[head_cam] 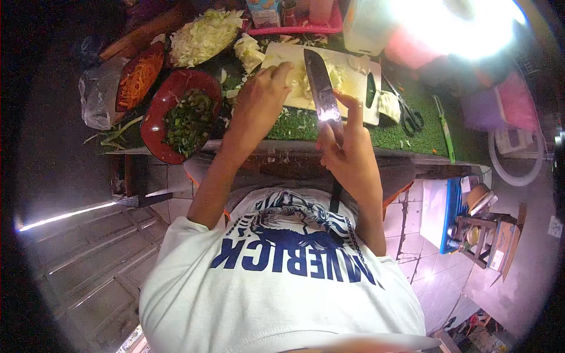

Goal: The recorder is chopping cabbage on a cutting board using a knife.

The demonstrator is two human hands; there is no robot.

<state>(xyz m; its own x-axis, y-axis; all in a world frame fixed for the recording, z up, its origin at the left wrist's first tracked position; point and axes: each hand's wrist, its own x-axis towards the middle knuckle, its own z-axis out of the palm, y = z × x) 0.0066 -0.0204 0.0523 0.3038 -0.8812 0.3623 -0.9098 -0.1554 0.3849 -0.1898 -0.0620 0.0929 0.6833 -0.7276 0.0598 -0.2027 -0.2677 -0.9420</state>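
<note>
My right hand (pixel 353 148) grips the handle of a broad kitchen knife (pixel 318 77). The blade points away from me above the board, with a finger extended beside its base. Over the left side of a pale plastic cutting board (pixel 298 55) is my left hand (pixel 265 95), fingers bent and slightly apart, nothing visible in them. Finely chopped pale cabbage (pixel 337 76) lies on the board, partly hidden behind the blade. A cabbage chunk (pixel 249 50) rests beyond my left hand; another cabbage piece (pixel 389 106) sits at the board's right end.
Leftward are a red bowl (pixel 152 128) of chopped greens, shredded carrot (pixel 141 81), shredded cabbage (pixel 203 37) and a plastic bag (pixel 99 95). Scissors (pixel 410 112) and a green-handled tool (pixel 445 130) lie rightward on the green mat (pixel 300 125). A pink tray (pixel 295 30) stands behind.
</note>
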